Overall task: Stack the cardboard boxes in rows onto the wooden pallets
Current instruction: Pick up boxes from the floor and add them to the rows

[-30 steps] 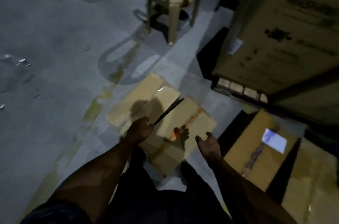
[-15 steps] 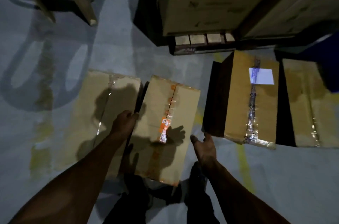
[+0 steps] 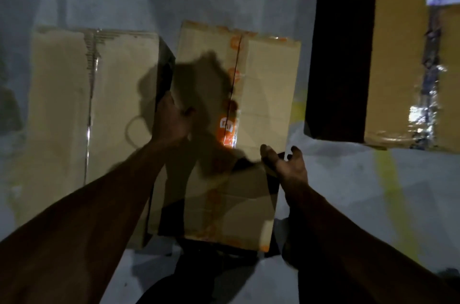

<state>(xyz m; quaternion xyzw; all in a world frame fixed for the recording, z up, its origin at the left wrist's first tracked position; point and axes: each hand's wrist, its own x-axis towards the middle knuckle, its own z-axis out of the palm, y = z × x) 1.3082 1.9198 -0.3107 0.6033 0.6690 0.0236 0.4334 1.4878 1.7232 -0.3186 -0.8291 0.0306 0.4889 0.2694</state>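
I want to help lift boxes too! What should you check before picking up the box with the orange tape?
1. Left hand on the left edge of the orange-taped box: ok, fingers go down between it and the plain box.
2. Right hand gripping: not ok, it looks open at the right edge.
3. Top flaps taped: ok.
4. Room on the right: ok, bare floor before the labelled box.
5. Weight: cannot tell.
6. Pallet space: cannot tell.
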